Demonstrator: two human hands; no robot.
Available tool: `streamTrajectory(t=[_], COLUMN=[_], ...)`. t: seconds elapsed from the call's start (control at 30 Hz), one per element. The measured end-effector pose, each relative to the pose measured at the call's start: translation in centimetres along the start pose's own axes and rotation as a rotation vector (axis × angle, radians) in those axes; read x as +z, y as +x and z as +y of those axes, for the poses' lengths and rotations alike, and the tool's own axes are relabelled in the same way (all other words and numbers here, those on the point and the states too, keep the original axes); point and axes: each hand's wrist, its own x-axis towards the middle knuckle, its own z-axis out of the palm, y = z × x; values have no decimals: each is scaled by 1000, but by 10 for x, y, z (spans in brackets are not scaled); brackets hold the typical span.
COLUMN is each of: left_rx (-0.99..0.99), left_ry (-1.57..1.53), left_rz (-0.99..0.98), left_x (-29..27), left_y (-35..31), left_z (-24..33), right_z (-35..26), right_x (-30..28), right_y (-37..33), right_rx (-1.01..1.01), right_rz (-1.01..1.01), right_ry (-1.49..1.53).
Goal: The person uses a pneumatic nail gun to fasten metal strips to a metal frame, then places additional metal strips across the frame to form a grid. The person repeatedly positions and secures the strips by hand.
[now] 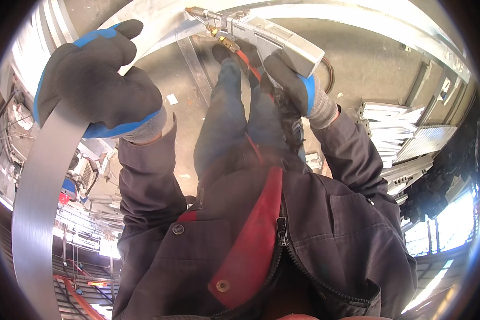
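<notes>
My left hand (93, 80), in a black and blue work glove, is raised at the upper left with its fingers curled around a flat, brushed metal strip (40, 213). From the glove the strip runs down along the left side of the view; the part inside the grip is hidden. At the upper middle my right hand (293, 80), gloved alike, grips the handle of a grey metal welding gun (272, 37). The gun's copper-coloured tip points up and left, close to a bright metal beam (168, 24). Brass fittings and a red hose (249, 64) hang below its body.
Metal profiles (392, 125) lie stacked on the floor at the right. A flat bar (194, 66) lies left of my feet. Tools and metal pieces (85, 170) stand at the left. A red strap (255, 149) crosses my legs.
</notes>
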Motion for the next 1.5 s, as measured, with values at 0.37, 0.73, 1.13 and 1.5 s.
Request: streamTrajectory(t=[0.37,0.73,1.13,1.5], left_rx=[-660,-682,-734,-733], left_ry=[-507,-645,-512,-312], left_rz=[645,523,460,346], left_x=[32,17,17,23], left_y=[13,-1,10,-4], left_z=[41,32,38,35], right_z=[-13,59,75,71], right_x=[-18,-69,-71,-67], right_y=[29,142,137,138], right_rx=[526,240,354,294], right_rz=[233,312,200,211], right_ry=[585,204,113,22])
